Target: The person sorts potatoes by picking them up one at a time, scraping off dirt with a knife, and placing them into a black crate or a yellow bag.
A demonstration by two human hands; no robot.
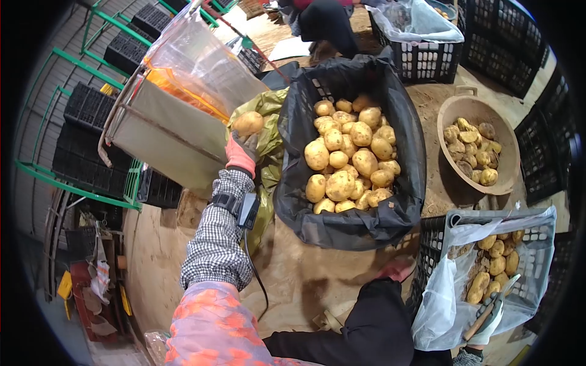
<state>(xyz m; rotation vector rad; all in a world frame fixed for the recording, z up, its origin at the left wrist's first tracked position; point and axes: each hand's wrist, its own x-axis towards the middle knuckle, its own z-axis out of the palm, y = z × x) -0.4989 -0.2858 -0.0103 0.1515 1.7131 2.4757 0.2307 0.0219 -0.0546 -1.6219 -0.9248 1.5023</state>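
Observation:
My left hand (243,151), in a dark and pink glove, holds a large potato (249,124) over a yellow-green bag (270,134). To its right, a crate lined with black plastic (342,232) holds several potatoes (364,162). At the lower right my right hand (492,317), in a pale and dark glove, is closed around a wooden-handled tool (481,321) at the edge of a crate with a clear liner (436,299). Several potatoes (497,265) lie inside that crate.
A brown tub (448,149) of small or cut potatoes stands at the right. Behind it are black crates (427,61). A tall plastic-lined sack on a frame (168,134) and green racks (79,66) stand at the left. Another person (329,24) is at the top.

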